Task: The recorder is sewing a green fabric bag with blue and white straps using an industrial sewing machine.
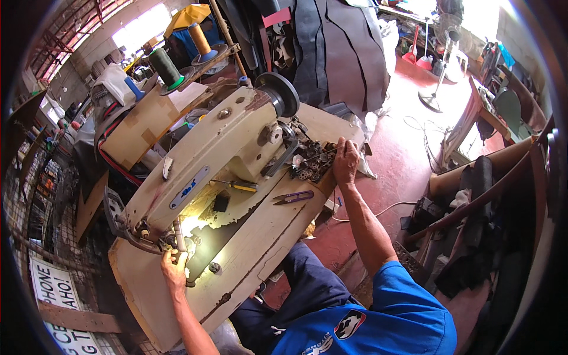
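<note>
Sewing mach. (198, 158) needle end (179, 234) at L hand (174, 270); bobbins (309, 170) nr R hand (346, 161).

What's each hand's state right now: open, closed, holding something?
Left hand: fingers bent at the sewing machine's needle end; grip cannot be told.
Right hand: fingers curled beside the piled bobbins; cannot tell whether it holds anything.

Dark leather sheets (349, 56) hang at the top centre of the frame. At upper left are a bright window (142, 28) and, to its right, a yellow cloth (187, 18). A metal stand (431, 102) with a round base stands on the red floor (396, 142) at upper right, near a long-handled red dustpan (409, 57). A brown roll (488, 167) lies at right; a white sign (52, 284) with dark lettering fills the lower left.
</note>
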A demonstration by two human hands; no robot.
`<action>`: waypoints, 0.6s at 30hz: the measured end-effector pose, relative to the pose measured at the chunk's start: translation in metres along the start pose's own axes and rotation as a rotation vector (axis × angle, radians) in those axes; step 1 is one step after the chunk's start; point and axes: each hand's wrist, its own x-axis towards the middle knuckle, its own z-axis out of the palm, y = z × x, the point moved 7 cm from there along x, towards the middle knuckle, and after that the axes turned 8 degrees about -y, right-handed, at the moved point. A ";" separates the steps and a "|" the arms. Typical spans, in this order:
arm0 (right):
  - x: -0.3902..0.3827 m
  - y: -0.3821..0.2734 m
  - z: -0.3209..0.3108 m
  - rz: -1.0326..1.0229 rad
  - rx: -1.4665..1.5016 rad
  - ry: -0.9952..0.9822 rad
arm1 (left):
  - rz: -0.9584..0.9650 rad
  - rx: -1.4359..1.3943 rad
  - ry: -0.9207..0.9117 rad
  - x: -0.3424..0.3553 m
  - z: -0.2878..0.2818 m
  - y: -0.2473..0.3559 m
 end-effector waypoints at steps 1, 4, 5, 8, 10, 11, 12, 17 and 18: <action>0.000 -0.001 0.000 0.006 -0.002 -0.006 | -0.017 0.004 0.003 -0.001 -0.001 0.001; 0.000 -0.004 -0.001 -0.001 0.010 -0.015 | -0.024 -0.019 -0.005 0.003 0.000 -0.013; 0.000 -0.004 -0.001 0.000 0.009 -0.014 | -0.023 -0.018 -0.006 0.003 0.001 -0.013; 0.001 -0.002 -0.001 0.020 0.006 -0.016 | -0.008 -0.010 0.009 0.002 0.001 -0.011; 0.002 0.004 0.000 0.061 0.035 -0.003 | -0.022 -0.019 0.020 0.002 0.001 -0.018; 0.002 0.005 0.000 0.062 0.035 -0.003 | -0.022 -0.019 0.019 0.002 0.001 -0.020; 0.003 0.005 0.000 0.056 0.023 0.009 | -0.036 -0.042 0.009 0.003 0.001 -0.022; 0.002 0.004 0.001 0.055 0.027 0.006 | -0.036 -0.062 -0.008 0.003 0.002 -0.021; 0.002 0.003 0.001 0.044 0.028 0.003 | -0.020 -0.038 -0.004 0.003 0.001 -0.018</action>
